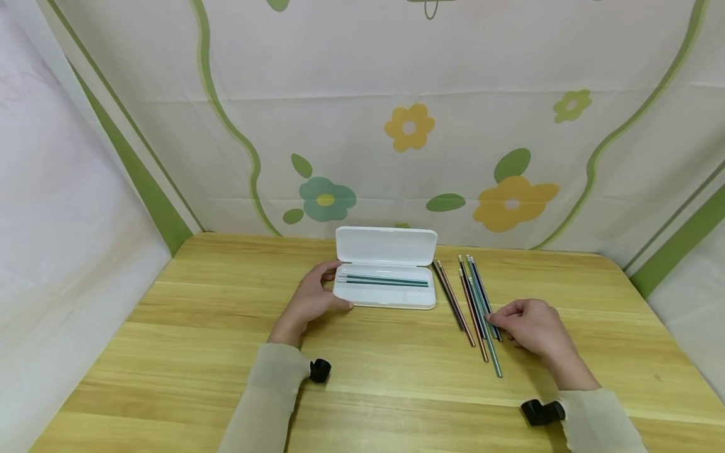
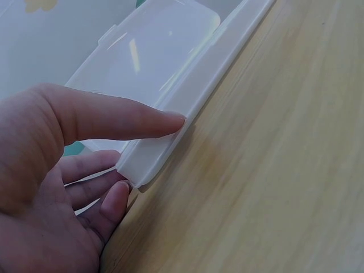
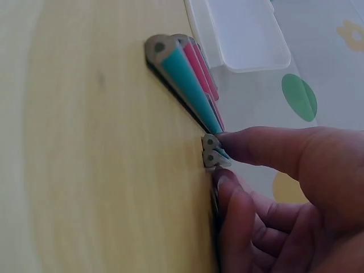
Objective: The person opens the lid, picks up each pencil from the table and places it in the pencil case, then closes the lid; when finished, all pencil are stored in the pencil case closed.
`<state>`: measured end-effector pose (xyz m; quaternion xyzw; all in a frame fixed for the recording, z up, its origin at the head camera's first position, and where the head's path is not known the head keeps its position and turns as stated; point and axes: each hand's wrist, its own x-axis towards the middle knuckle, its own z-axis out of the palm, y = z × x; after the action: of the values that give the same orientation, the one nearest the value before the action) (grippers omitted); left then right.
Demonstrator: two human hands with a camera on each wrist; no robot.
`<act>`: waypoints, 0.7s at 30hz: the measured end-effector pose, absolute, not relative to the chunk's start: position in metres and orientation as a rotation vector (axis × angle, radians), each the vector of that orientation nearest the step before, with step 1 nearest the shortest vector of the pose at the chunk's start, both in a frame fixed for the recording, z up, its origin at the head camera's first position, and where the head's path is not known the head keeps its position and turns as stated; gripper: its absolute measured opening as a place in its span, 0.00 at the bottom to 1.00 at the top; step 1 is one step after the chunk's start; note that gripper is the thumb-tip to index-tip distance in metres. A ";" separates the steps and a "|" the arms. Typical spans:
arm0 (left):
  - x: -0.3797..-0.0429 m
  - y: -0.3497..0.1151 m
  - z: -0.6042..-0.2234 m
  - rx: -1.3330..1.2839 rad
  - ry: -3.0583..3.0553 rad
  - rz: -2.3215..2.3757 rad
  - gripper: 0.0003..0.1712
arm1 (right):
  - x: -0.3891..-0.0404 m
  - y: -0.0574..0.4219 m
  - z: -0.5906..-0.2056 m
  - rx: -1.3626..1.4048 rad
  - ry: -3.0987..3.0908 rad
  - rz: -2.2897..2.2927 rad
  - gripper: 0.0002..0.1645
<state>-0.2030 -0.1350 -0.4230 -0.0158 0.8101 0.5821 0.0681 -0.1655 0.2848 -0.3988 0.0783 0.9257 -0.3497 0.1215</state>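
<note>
A white pencil case (image 1: 391, 300) lies on the table with its lid (image 1: 386, 245) raised at the back. Two green pencils (image 1: 385, 280) rest lengthwise inside it. My left hand (image 1: 308, 302) holds the case's left end, thumb along the front wall and fingers at the end. To the right of the case, several pencils (image 1: 491, 351) lie in a loose bunch, eraser ends pointing away from me. My right hand (image 1: 532, 327) pinches pencils at the bunch's right side; in the right wrist view two unsharpened ends (image 3: 210, 158) show between thumb and fingertips.
Two more pencils (image 1: 455, 302) lie slanted between the case and the bunch. Behind the wooden table (image 1: 396, 377) hangs a pale curtain (image 1: 351, 138) with flower prints, and further pale cloth (image 1: 73, 207) borders the sides.
</note>
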 end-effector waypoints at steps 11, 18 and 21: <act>-0.204 -0.135 -0.423 -0.044 2.424 1.767 0.58 | -0.164 0.284 -0.399 0.201 2.660 -1.017 0.22; -0.204 -0.134 -0.424 -0.053 2.438 1.757 0.58 | -0.164 0.286 -0.400 0.198 2.654 -1.052 0.22; -0.204 -0.134 -0.424 -0.052 2.441 1.755 0.58 | -0.164 0.288 -0.400 0.204 2.634 -1.096 0.24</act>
<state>-0.2039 -0.1341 -0.4245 -0.0171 0.8100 0.5823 0.0672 -0.1636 0.2881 -0.4002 0.0707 0.9119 -0.3792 0.1401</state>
